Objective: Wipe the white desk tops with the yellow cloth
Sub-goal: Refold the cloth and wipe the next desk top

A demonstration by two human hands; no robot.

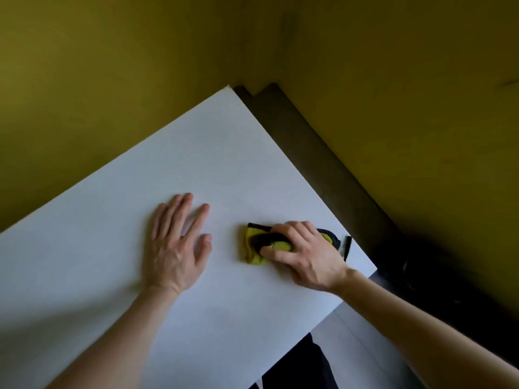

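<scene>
Two bare forearms reach in from the bottom edge, with a dark garment (pixel 297 366) hanging between them below the table's near corner. On the flat white rectangular table (pixel 196 153), the left hand (pixel 175 245) rests palm down, its fingers straight and slightly spread, holding nothing. Just beside it, near the table's right edge, the right hand (pixel 306 256) presses down on the crumpled yellow cloth with dark patches (pixel 254 248), its fingers (pixel 280 255) curled over the bundle and gripping it.

The cloth is bunched small, so each pass probably covers a narrow band, and strips may be missed. A stroke to the right could carry it off the nearby edge. The flat left palm might also leave marks on the surface.

Much of the cloth is hidden under the right palm. Whether the dark tab poking out beyond the hand belongs to it is unclear. The table's left and near ends are cut off. No dirt or wetness can be made out on it. A dark strip (pixel 309 141) separates the table from the olive wall (pixel 112 66).
</scene>
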